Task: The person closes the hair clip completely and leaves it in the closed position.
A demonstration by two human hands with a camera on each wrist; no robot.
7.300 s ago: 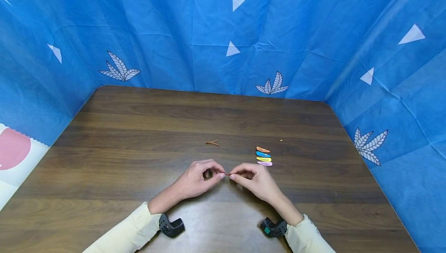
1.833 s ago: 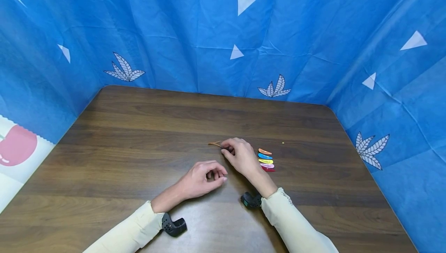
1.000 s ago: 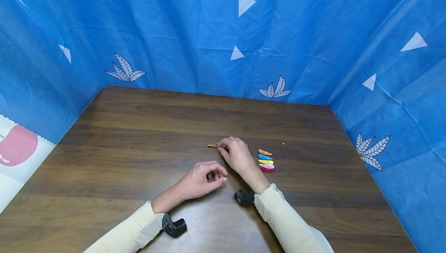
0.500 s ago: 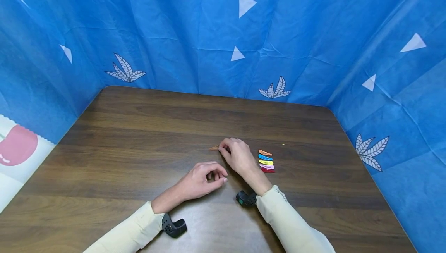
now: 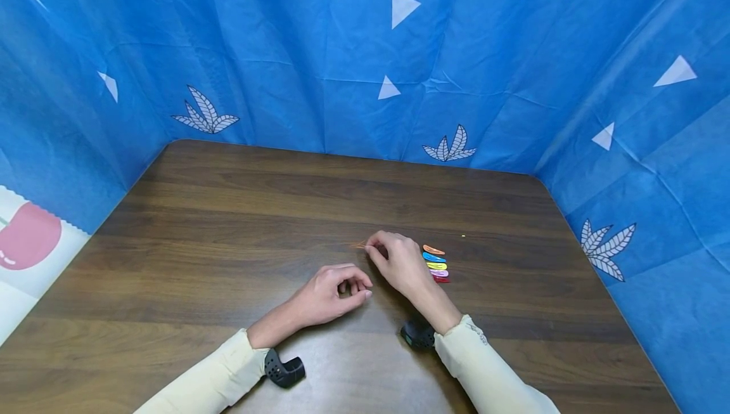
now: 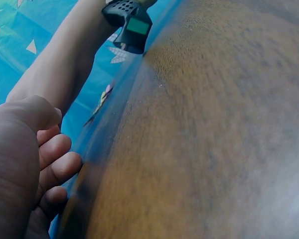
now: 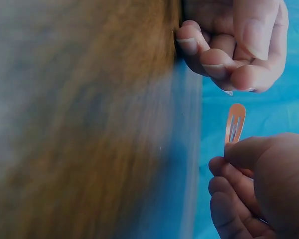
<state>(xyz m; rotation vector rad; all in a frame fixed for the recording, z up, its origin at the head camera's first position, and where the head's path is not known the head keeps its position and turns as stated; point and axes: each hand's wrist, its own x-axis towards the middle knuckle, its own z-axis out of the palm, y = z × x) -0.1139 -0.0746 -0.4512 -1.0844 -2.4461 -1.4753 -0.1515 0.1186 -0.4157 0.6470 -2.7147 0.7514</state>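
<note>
An orange snap hair clip (image 7: 235, 119) sticks out from between the thumb and forefinger of my right hand (image 5: 398, 262), which pinches one end of it. In the head view the same clip looks thin and blurred, pointing left just above the table. My left hand (image 5: 329, 295) rests on the table nearer the body, its fingers loosely curled with nothing in them. Its relaxed fingers (image 6: 60, 169) also show in the left wrist view. To the right of my right hand lies a column of snap clips: orange (image 5: 434, 250), blue (image 5: 434, 257), yellow (image 5: 437, 266), pink (image 5: 440, 273) and red (image 5: 441, 279), partly hidden by that hand.
A tiny yellow speck (image 5: 463, 235) lies beyond the clips at the right. The brown wooden table (image 5: 239, 211) meets a blue patterned curtain (image 5: 285, 52) at its back and sides. Black wrist cameras (image 5: 284, 369) hang under both sleeves.
Earlier both hands held a dark red clip, which then joined the column's near end. My right hand reached the orange clip lying farther back, pinched it, and has moved slightly rightward and nearer with it.
</note>
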